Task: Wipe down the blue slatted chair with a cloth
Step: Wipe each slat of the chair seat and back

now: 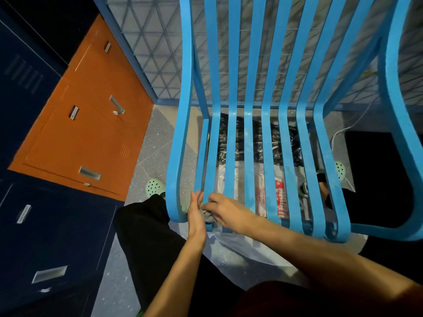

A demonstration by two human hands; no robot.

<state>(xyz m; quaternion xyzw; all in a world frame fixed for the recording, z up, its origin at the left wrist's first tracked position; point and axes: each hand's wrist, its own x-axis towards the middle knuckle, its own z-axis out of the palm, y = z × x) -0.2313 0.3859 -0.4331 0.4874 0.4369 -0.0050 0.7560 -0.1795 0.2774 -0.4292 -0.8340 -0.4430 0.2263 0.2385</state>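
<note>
At the chair's (249,133) front left corner, the cloth (209,216) sits bunched between 2 hands. The right hand (226,210) pinches it with curled fingers; the left hand (195,213) lies straight-fingered against it.

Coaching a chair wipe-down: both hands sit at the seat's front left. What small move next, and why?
Probably push the cloth along that slat toward the backrest: the right hand pinches it at the chair front edge, the left hand flat beside it, and the slat stretches away beyond them.
</note>
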